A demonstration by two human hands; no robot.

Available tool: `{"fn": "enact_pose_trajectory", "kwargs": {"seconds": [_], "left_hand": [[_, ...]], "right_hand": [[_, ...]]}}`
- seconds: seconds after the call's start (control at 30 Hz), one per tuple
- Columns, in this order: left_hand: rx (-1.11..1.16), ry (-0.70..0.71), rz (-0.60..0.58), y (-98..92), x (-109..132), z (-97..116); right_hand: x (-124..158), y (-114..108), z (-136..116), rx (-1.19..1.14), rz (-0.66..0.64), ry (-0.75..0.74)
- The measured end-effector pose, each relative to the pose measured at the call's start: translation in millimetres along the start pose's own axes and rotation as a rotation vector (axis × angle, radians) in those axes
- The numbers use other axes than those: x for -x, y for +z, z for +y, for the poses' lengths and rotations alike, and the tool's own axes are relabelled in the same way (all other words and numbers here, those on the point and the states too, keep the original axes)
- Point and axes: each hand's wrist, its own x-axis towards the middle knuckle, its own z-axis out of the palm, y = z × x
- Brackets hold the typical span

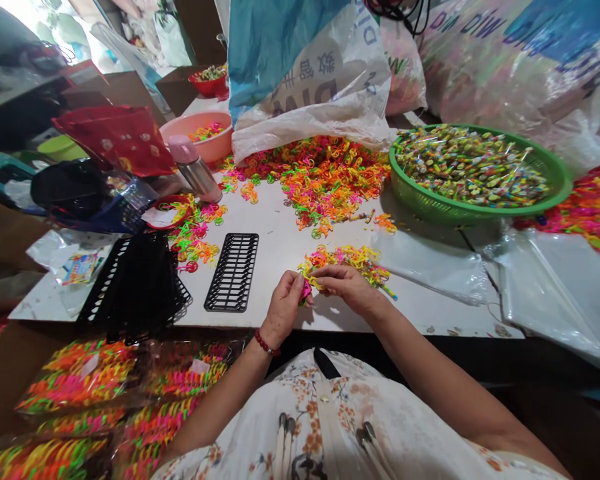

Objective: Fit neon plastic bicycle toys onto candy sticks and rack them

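My left hand [285, 303], with a red bead bracelet [267, 342] at its wrist, is closed on a small pink plastic piece [306, 291] near the table's front edge. Right beside it, my right hand [350, 288] pinches a small yellow plastic piece [314, 283] between thumb and fingertips. The pieces' exact shape is too small to make out. Just behind both hands lies a little heap of mixed bright plastic pieces [360, 259]. To the left, a black slotted plastic rack [233, 272] lies flat on the white table [275, 227].
Stacked black racks [135, 283] lie at the left edge. A large sack [310, 80] spills plastic pieces [330, 177] at the back. The green basket [420, 203] holds wrapped sticks. Clear plastic bags [430, 263] lie right; a flask [197, 170] stands left. Packed bags [85, 373] sit below.
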Motion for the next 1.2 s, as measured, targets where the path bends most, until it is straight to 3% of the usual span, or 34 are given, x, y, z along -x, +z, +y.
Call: {"fn": "enact_pose_trajectory", "kwargs": {"seconds": [0.27,0.47,0.67,0.87,1.07,1.2], "left_hand": [[-0.06,0.03,0.026,-2.6,-2.4,-8.1],[-0.119,0.077,0.087,-5.9,-3.5,-11.3],[-0.24,0.123,0.141,-3.8,-3.9,-9.4],[-0.12,0.01,0.205,0.4,-6.0,-14.2],[-0.085,-0.094,0.26,8.0,-0.1,-3.1],[-0.155,-0.048,0.266,10.6,-3.7,-6.2]], "right_hand": [[-5.1,2.5,6.0,0.009,-0.052,-0.031],[-2.0,14.0,0.8,-0.057,-0.024,0.046],[2.4,29.4,-8.7,0.025,-0.008,-0.112],[-7.1,35.7,3.3,-0.05,-0.013,-0.109],[-4.8,40.5,7.5,0.006,0.046,-0.137],[-7.0,39.7,7.0,0.055,0.061,-0.139]]}}
